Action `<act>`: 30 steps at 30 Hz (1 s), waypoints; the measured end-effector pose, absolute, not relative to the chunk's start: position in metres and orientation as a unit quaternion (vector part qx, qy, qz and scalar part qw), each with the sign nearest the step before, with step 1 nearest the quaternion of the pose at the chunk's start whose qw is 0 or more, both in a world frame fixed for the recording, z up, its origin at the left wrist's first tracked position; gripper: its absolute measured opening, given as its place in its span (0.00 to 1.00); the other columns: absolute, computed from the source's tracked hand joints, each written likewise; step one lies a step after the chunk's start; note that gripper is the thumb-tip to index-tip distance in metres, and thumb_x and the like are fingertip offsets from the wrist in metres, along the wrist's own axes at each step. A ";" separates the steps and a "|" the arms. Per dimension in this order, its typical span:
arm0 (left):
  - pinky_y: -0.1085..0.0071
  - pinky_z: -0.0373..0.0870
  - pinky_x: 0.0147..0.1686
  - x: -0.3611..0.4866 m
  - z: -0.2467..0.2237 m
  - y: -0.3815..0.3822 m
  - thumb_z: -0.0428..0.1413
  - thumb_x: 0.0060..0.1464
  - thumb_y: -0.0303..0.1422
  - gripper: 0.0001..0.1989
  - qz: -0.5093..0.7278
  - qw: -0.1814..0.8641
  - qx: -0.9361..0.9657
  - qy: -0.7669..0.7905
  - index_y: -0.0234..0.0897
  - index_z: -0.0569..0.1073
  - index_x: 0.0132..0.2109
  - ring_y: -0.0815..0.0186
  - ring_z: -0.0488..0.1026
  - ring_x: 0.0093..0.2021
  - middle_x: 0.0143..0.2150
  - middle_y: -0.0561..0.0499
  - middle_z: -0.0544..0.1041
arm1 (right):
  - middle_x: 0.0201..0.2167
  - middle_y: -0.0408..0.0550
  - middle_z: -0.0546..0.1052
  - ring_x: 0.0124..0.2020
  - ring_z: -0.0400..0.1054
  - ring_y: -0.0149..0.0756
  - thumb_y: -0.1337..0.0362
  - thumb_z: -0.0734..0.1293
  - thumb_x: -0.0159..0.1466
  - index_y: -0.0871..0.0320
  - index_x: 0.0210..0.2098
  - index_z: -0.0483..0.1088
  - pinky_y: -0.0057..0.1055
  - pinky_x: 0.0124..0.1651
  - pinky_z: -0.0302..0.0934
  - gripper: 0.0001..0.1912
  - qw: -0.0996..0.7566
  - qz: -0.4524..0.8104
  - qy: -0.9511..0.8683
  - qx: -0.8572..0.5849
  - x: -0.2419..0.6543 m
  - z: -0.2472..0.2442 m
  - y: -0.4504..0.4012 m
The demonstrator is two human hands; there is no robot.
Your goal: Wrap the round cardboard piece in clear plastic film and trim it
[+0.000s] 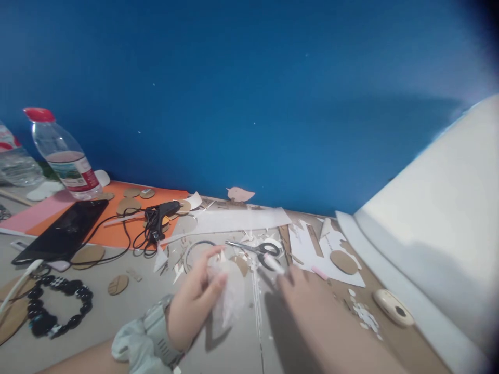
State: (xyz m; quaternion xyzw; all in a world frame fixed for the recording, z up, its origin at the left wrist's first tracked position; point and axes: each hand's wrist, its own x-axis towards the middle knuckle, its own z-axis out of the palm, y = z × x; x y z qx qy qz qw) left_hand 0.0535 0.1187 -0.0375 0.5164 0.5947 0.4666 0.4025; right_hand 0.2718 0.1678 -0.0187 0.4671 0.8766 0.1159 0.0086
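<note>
My left hand (pixel 198 296), with a pale watch and a scrunchie at its wrist, is closed on a whitish, see-through sheet or bag (pixel 230 304). Its exact kind is too blurred to tell. To the right, my right hand (pixel 294 288) is smeared by motion, and its fingers are closed on a small white, pen-like thing (pixel 274 263). Just beyond that hand lie scissors (pixel 253 247) with dark grey handles, their blades pointing left. Part of a brown cardboard disc (pixel 239 264) shows behind the sheet. White paper scraps (pixel 249 240) are strewn around.
On the left are a water bottle (pixel 72 161), a black phone (pixel 64 231), a corded glue gun (pixel 158 221) on orange paper (pixel 117 236), and a beaded bracelet (pixel 58 306). Cut white paper (pixel 304 241) and a cream rounded device (pixel 393 307) lie right. A blue wall (pixel 253 104) rises behind.
</note>
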 end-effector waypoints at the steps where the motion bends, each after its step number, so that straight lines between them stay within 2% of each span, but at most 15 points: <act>1: 0.73 0.59 0.28 0.056 -0.039 0.116 0.50 0.56 0.39 0.25 0.431 0.411 0.548 0.587 0.39 0.60 0.59 0.67 0.63 0.25 0.22 0.58 0.62 | 0.33 0.53 0.68 0.31 0.64 0.42 0.78 0.64 0.49 0.58 0.33 0.67 0.30 0.27 0.49 0.13 0.049 0.136 0.853 0.502 0.280 -0.011 0.180; 3: 0.74 0.57 0.27 0.060 -0.043 0.110 0.53 0.54 0.38 0.26 0.364 0.403 0.608 0.578 0.43 0.61 0.60 0.68 0.60 0.24 0.21 0.59 0.61 | 0.33 0.54 0.68 0.31 0.65 0.43 0.78 0.65 0.49 0.59 0.32 0.67 0.30 0.28 0.50 0.13 0.123 0.148 0.808 0.557 0.297 0.000 0.203; 6: 0.73 0.58 0.29 0.065 -0.047 0.104 0.55 0.51 0.41 0.28 0.303 0.360 0.675 0.568 0.46 0.63 0.59 0.66 0.63 0.26 0.22 0.57 0.65 | 0.32 0.57 0.69 0.33 0.66 0.45 0.74 0.61 0.58 0.62 0.34 0.67 0.33 0.31 0.52 0.05 0.134 0.147 0.797 0.570 0.318 0.005 0.229; 10: 0.70 0.61 0.32 0.068 -0.043 0.101 0.50 0.55 0.42 0.23 0.346 0.318 0.674 0.570 0.45 0.64 0.57 0.64 0.67 0.28 0.27 0.54 0.71 | 0.33 0.59 0.71 0.36 0.67 0.47 0.69 0.62 0.60 0.64 0.36 0.68 0.33 0.33 0.53 0.06 0.134 0.126 0.796 0.576 0.332 -0.003 0.246; 13: 0.67 0.63 0.42 0.066 -0.036 0.105 0.44 0.60 0.37 0.17 0.394 0.298 0.656 0.570 0.42 0.65 0.54 0.62 0.69 0.39 0.38 0.50 0.74 | 0.32 0.54 0.71 0.33 0.68 0.41 0.70 0.63 0.59 0.62 0.34 0.68 0.31 0.33 0.53 0.04 0.127 0.084 0.811 0.565 0.332 -0.005 0.248; 15: 0.65 0.61 0.49 0.062 -0.031 0.111 0.41 0.61 0.34 0.16 0.392 0.279 0.664 0.573 0.41 0.64 0.53 0.62 0.66 0.48 0.47 0.48 0.70 | 0.30 0.51 0.70 0.30 0.68 0.37 0.71 0.63 0.59 0.61 0.31 0.68 0.29 0.32 0.53 0.02 0.116 0.056 0.818 0.560 0.331 -0.003 0.247; 16: 0.64 0.60 0.50 0.059 -0.027 0.114 0.40 0.62 0.33 0.15 0.397 0.251 0.663 0.583 0.40 0.65 0.51 0.62 0.65 0.49 0.47 0.47 0.69 | 0.29 0.50 0.70 0.29 0.67 0.36 0.72 0.63 0.59 0.61 0.29 0.67 0.29 0.31 0.52 0.03 0.110 0.045 0.820 0.560 0.331 0.000 0.246; 18: 0.62 0.60 0.50 0.054 -0.019 0.120 0.42 0.60 0.32 0.12 0.359 0.199 0.683 0.605 0.37 0.66 0.47 0.60 0.64 0.49 0.47 0.45 0.67 | 0.27 0.49 0.69 0.26 0.66 0.35 0.73 0.62 0.58 0.61 0.26 0.65 0.29 0.29 0.51 0.05 0.095 0.028 0.819 0.565 0.329 0.006 0.244; 21: 0.58 0.62 0.46 0.045 -0.008 0.127 0.48 0.57 0.33 0.09 0.223 0.123 0.737 0.626 0.38 0.68 0.44 0.57 0.64 0.47 0.46 0.46 0.67 | 0.27 0.48 0.68 0.25 0.64 0.35 0.72 0.62 0.57 0.59 0.25 0.63 0.30 0.27 0.49 0.05 0.059 0.020 0.818 0.572 0.323 0.018 0.239; 24: 0.55 0.61 0.42 0.038 -0.005 0.131 0.51 0.54 0.36 0.11 0.106 0.006 0.757 0.645 0.36 0.69 0.42 0.52 0.63 0.44 0.44 0.44 0.68 | 0.29 0.48 0.69 0.27 0.65 0.36 0.65 0.54 0.66 0.57 0.29 0.61 0.29 0.27 0.50 0.10 0.003 0.005 0.820 0.573 0.306 0.027 0.224; 26: 0.55 0.61 0.40 0.036 -0.011 0.132 0.51 0.54 0.38 0.12 0.066 -0.024 0.757 0.650 0.34 0.70 0.40 0.51 0.63 0.44 0.43 0.43 0.68 | 0.27 0.43 0.69 0.25 0.64 0.33 0.59 0.53 0.67 0.55 0.29 0.61 0.27 0.25 0.51 0.13 -0.010 -0.033 0.832 0.554 0.291 0.026 0.209; 30: 0.57 0.61 0.38 0.034 -0.024 0.135 0.47 0.57 0.33 0.09 0.068 -0.024 0.768 0.637 0.37 0.71 0.38 0.52 0.63 0.43 0.44 0.44 0.69 | 0.26 0.39 0.71 0.25 0.65 0.31 0.53 0.52 0.67 0.53 0.29 0.62 0.26 0.25 0.52 0.16 -0.062 -0.290 0.830 0.473 0.257 0.010 0.176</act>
